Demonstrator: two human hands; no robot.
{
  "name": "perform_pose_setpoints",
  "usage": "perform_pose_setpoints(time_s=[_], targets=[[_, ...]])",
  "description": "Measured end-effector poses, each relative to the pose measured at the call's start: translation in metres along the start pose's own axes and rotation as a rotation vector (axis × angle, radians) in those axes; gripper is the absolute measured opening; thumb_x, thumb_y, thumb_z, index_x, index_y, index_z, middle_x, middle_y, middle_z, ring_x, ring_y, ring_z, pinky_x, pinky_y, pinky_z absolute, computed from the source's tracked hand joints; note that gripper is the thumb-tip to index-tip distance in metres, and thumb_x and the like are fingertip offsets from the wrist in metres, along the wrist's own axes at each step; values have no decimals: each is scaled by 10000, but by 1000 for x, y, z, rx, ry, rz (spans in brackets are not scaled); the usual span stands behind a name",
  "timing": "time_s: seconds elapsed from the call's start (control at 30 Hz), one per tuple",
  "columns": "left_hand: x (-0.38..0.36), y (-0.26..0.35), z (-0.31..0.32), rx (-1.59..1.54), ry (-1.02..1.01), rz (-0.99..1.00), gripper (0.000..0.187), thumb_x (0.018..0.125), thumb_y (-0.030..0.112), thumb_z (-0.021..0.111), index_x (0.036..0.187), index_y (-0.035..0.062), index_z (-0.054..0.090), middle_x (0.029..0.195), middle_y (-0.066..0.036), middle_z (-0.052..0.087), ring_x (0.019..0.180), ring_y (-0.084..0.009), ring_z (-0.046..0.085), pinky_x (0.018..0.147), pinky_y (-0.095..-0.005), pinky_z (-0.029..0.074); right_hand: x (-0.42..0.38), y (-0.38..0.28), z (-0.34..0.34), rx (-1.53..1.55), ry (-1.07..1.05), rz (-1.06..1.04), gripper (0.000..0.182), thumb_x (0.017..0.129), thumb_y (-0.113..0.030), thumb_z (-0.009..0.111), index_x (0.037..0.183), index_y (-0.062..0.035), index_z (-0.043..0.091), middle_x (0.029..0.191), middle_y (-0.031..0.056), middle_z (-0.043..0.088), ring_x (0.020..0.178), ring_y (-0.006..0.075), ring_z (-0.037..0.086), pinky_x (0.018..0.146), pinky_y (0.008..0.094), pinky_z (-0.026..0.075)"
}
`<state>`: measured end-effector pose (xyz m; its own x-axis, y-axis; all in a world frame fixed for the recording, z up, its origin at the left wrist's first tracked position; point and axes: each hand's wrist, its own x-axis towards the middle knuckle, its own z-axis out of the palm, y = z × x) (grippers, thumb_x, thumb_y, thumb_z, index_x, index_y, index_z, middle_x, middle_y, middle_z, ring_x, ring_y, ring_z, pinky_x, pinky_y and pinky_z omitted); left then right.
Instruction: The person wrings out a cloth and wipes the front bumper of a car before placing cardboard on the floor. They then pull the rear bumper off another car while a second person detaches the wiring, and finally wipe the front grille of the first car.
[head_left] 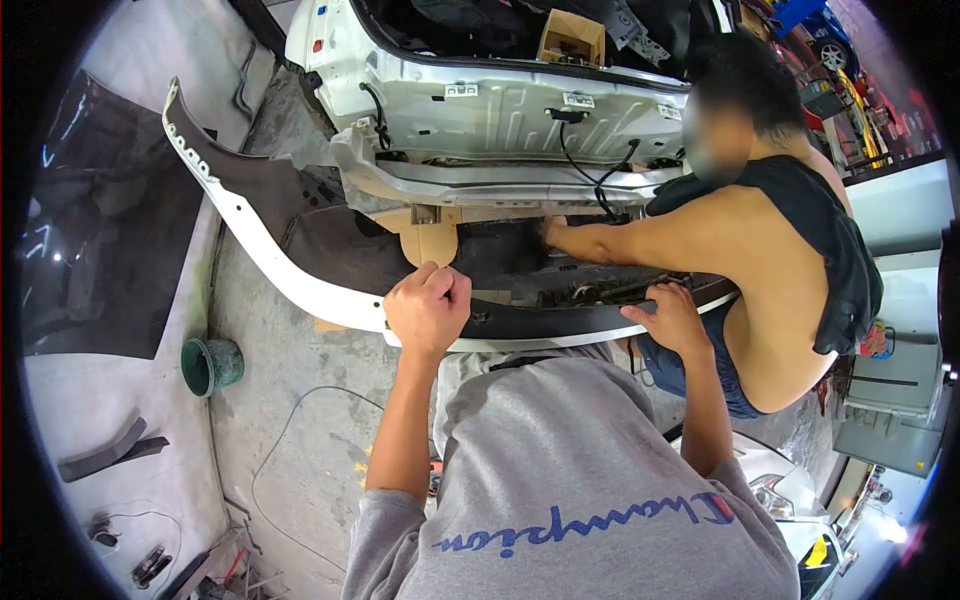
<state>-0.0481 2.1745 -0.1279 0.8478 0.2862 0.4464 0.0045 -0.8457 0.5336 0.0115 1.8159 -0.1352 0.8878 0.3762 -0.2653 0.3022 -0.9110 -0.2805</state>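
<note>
A long white car bumper (pixel 270 258) with a dark inner side curves across the floor in front of me, behind a car's rear end. My left hand (pixel 428 308) is closed in a fist on its near upper edge. Farther right, my right hand (pixel 672 316) grips the same edge, fingers curled over and thumb along the rim. A co-worker (pixel 775 230) crouches at the right with one arm stretched into the space between bumper and car. That person's hand (pixel 552 232) is blurred, and what it touches I cannot make out.
The stripped white car body (pixel 520 130) stands just beyond, with a cardboard box (pixel 572 38) in its trunk. Brown cardboard (pixel 428 243) shows under its beam. A green bucket (pixel 212 367) and a thin cable (pixel 262 455) are on the floor at left; a dark panel (pixel 110 220) leans there.
</note>
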Motion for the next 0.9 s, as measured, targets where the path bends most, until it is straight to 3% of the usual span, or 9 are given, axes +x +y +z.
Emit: perform_pose_setpoints(time_s=[0.17,0.27,0.33,0.57,0.63,0.9], targets=[[2,1,0,5,29,30,157,671,72,681,576,105,560,566,-22,510,479,-230,531,440,-341,406,1,-1,2,7,-23,11,632,809,-612,671,803,20,662,864,181,648,946,365,605,903,456,441],[2,0,-2,6,20,37,147,723,75,685,604,72,598,584,-41,544,456,-251,527,440,-348,406,1,-3,3,26,-7,-2,631,809,-608,674,801,23,662,865,181,649,953,367,606,903,457,443],[2,-1,0,24,26,30,151,662,68,681,576,105,563,565,-22,512,480,-232,533,446,-340,415,2,-3,3,32,-10,7,626,810,-602,677,821,24,673,874,178,651,955,368,605,907,456,441],[0,2,-3,17,14,56,153,658,59,679,573,96,556,559,-28,502,473,-236,528,445,-340,412,-6,-5,8,67,41,8,601,808,-584,692,870,14,698,911,164,660,973,356,603,942,443,420],[0,3,-2,-22,49,63,261,714,37,669,551,43,465,553,-72,471,424,-259,452,423,-349,353,-8,-6,9,72,42,14,606,792,-594,699,870,7,702,908,155,665,970,346,603,943,434,415],[-5,-5,-2,-11,45,79,308,727,-2,652,554,28,400,540,-80,433,407,-262,393,411,-341,319,-9,-4,18,54,70,1,648,766,-641,682,864,-1,709,884,155,671,937,329,612,900,430,437]])
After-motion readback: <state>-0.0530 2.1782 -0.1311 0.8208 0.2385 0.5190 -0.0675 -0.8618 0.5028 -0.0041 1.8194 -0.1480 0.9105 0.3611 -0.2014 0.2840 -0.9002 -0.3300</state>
